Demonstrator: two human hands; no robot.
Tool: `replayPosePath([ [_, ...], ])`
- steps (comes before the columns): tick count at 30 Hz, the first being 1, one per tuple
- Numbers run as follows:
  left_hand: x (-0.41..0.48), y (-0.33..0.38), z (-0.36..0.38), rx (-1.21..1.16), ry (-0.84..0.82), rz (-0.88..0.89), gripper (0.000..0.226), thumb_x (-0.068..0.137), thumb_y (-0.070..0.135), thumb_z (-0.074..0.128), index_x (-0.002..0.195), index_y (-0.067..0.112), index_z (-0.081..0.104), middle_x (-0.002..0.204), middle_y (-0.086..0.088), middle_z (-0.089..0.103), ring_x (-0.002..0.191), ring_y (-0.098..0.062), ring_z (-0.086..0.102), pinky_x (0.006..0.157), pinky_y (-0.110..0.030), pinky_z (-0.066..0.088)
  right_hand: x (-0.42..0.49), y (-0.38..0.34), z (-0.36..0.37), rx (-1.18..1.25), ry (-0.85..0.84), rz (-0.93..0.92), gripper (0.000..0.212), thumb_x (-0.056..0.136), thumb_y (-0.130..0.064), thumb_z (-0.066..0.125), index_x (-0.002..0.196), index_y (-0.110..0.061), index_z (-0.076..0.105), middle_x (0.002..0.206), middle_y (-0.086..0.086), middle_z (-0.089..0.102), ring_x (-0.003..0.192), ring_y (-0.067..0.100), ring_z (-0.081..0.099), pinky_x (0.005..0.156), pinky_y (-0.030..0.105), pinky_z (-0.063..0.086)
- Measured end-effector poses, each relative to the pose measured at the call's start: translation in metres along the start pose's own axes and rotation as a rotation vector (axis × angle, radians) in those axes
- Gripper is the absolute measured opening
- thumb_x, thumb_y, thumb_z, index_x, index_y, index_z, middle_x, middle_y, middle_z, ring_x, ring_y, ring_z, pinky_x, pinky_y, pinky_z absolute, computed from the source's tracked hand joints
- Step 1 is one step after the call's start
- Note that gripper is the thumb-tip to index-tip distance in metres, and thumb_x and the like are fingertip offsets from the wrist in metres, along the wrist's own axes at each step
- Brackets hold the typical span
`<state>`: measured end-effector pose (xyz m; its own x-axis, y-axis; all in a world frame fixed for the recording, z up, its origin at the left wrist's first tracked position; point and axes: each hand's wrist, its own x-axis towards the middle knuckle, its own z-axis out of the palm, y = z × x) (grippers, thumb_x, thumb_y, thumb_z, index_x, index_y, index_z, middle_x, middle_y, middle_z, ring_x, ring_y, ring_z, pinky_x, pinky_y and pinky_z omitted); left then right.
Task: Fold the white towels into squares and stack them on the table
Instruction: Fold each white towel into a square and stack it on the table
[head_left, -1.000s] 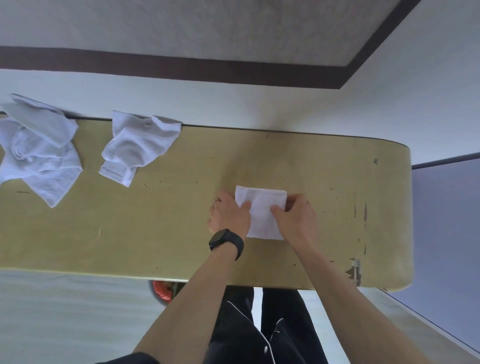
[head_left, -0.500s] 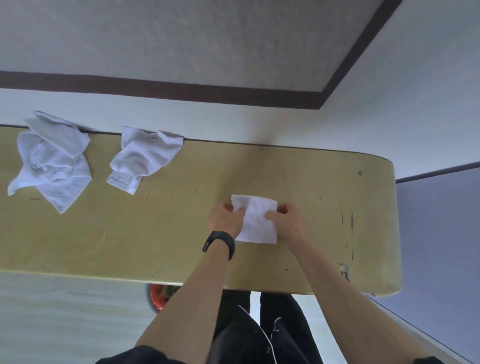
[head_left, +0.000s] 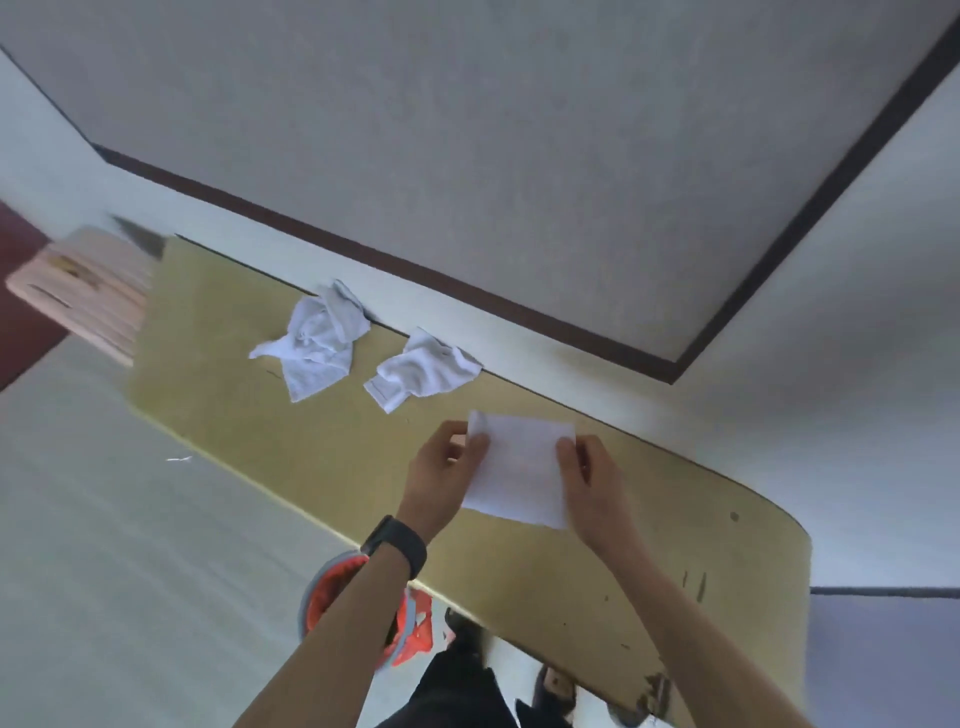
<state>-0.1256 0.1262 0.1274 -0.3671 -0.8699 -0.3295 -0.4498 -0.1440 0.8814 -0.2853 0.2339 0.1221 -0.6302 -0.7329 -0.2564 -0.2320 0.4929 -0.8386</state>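
The fingers (head_left: 477, 446) of the left hand (head_left: 444, 470) are curled round the left edge of the folded towel (head_left: 519, 470), with the thumb on top, and that edge is pinched near its far corner. The fingers (head_left: 566, 449) of the right hand (head_left: 592, 480) are closed on the opposite edge in the same manner. The towel is thus held between both hands as a flat, roughly square packet over the middle of the table (head_left: 218, 364). Whether its underside touches the top cannot be told.

With the packet taken as centre, one crumpled towel (head_left: 423, 371) is seen close by between 10 and 11 o'clock. A second crumpled towel (head_left: 317, 340) is seen further out at about 10 o'clock. Both lie near the table's far edge. A dark watch (head_left: 395, 543) is worn on the left wrist.

The cloth is judged to be light, soft and limp. No shape is likely to be kept unless the layers are supported, and the folds may slip open if only the top layer is taken. A hold through all layers at two opposite edges is judged safest.
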Motion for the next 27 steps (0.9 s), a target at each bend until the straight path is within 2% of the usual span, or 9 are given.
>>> replayPosePath([
  [2, -0.021, 0.010, -0.007, -0.018, 0.102, 0.071, 0.019, 0.095, 0.046, 0.059, 0.092, 0.027, 0.059, 0.062, 0.013, 0.049, 0.056, -0.004, 0.046, 0.052, -0.012, 0.034, -0.007, -0.020, -0.004, -0.060, 0.024, -0.116, 0.026, 0.103, -0.041, 0.041, 0.087, -0.021, 0.048, 0.070, -0.005, 0.058, 0.065, 0.007, 0.054, 0.059, 0.030, 0.041],
  [6, -0.068, 0.018, -0.033, -0.072, 0.296, 0.144, 0.031, 0.096, 0.049, 0.056, 0.088, 0.019, 0.054, 0.059, 0.007, 0.041, 0.054, -0.009, 0.039, 0.050, -0.016, 0.030, -0.024, -0.055, 0.003, -0.111, -0.050, -0.296, 0.028, 0.104, -0.040, 0.038, 0.089, -0.017, 0.046, 0.068, -0.005, 0.058, 0.064, 0.011, 0.055, 0.059, 0.036, 0.039],
  [9, -0.109, 0.010, -0.072, -0.064, 0.473, 0.129, 0.038, 0.090, 0.061, 0.049, 0.090, 0.023, 0.052, 0.059, 0.012, 0.043, 0.055, -0.008, 0.042, 0.052, -0.021, 0.034, -0.048, -0.085, 0.031, -0.141, -0.172, -0.422, 0.027, 0.104, -0.036, 0.038, 0.084, -0.019, 0.042, 0.063, -0.004, 0.055, 0.061, 0.019, 0.054, 0.056, 0.038, 0.038],
  [12, -0.156, -0.006, -0.119, -0.100, 0.633, 0.089, 0.040, 0.087, 0.065, 0.048, 0.090, 0.025, 0.053, 0.067, 0.007, 0.053, 0.059, -0.007, 0.048, 0.057, -0.029, 0.041, -0.084, -0.116, 0.073, -0.178, -0.282, -0.566, 0.021, 0.104, -0.031, 0.037, 0.086, -0.021, 0.042, 0.061, -0.007, 0.052, 0.059, 0.024, 0.051, 0.054, 0.036, 0.036],
  [15, -0.213, -0.029, -0.174, -0.145, 0.827, 0.075, 0.041, 0.084, 0.068, 0.047, 0.089, 0.028, 0.053, 0.072, 0.008, 0.057, 0.061, -0.004, 0.049, 0.056, -0.026, 0.041, -0.137, -0.152, 0.127, -0.215, -0.398, -0.721, 0.022, 0.105, -0.033, 0.033, 0.098, -0.018, 0.048, 0.074, 0.003, 0.063, 0.071, 0.034, 0.060, 0.061, 0.042, 0.046],
  [18, -0.275, -0.056, -0.230, -0.184, 0.999, 0.055, 0.031, 0.089, 0.058, 0.048, 0.091, 0.027, 0.053, 0.073, 0.010, 0.054, 0.060, -0.005, 0.047, 0.054, -0.022, 0.037, -0.200, -0.187, 0.186, -0.218, -0.512, -0.861, 0.025, 0.103, -0.039, 0.031, 0.100, -0.019, 0.046, 0.080, 0.006, 0.066, 0.075, 0.036, 0.062, 0.061, 0.040, 0.043],
  [20, -0.324, -0.082, -0.269, -0.198, 1.110, 0.033, 0.030, 0.089, 0.055, 0.048, 0.092, 0.026, 0.053, 0.073, 0.011, 0.054, 0.060, -0.005, 0.047, 0.055, -0.023, 0.038, -0.252, -0.208, 0.230, -0.193, -0.587, -0.945, 0.024, 0.103, -0.039, 0.033, 0.100, -0.019, 0.046, 0.076, 0.004, 0.063, 0.071, 0.032, 0.059, 0.060, 0.035, 0.035],
  [23, -0.397, -0.127, -0.322, -0.216, 1.267, -0.018, 0.028, 0.092, 0.052, 0.050, 0.093, 0.024, 0.054, 0.073, 0.015, 0.054, 0.062, -0.005, 0.049, 0.056, -0.027, 0.039, -0.337, -0.232, 0.293, -0.128, -0.708, -1.031, 0.016, 0.103, -0.034, 0.041, 0.093, -0.022, 0.046, 0.067, -0.009, 0.054, 0.061, 0.017, 0.049, 0.058, 0.034, 0.027],
  [27, -0.496, -0.186, -0.393, -0.218, 1.424, -0.082, 0.017, 0.099, 0.041, 0.052, 0.094, 0.025, 0.055, 0.074, 0.016, 0.055, 0.060, -0.003, 0.047, 0.056, -0.024, 0.039, -0.457, -0.249, 0.375, -0.037, -0.889, -1.096, 0.019, 0.102, -0.034, 0.044, 0.088, -0.022, 0.048, 0.063, -0.008, 0.056, 0.062, 0.007, 0.056, 0.051, 0.027, 0.031],
])
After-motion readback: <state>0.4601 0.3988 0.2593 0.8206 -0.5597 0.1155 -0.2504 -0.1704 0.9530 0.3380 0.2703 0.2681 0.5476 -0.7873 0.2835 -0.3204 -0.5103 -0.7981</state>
